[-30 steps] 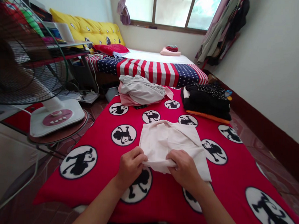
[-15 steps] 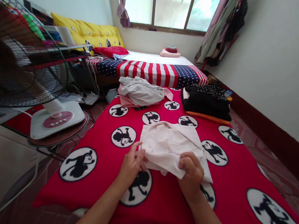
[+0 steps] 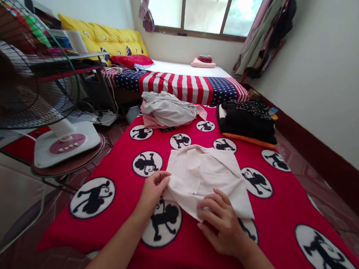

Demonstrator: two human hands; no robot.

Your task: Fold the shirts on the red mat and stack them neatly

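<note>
In the head view, a pale pink cloth (image 3: 206, 177) lies folded on a red monkey-print blanket (image 3: 281, 209). The left hand (image 3: 152, 191), loosely open, touches the cloth's left edge; the right hand (image 3: 223, 225), fingers spread, lies open on its lower corner. Gray clothes (image 3: 165, 109) and stacked black clothes (image 3: 247, 122) lie beyond.

From the person's head, the one camera faces forward and down, close above the left hand (image 3: 152, 191) and right hand (image 3: 222, 224) at lower center. A red blanket (image 3: 281, 209) fills the foreground, a fan (image 3: 21, 79) looms upper left, and a window (image 3: 205, 11) sits distant at top.
</note>
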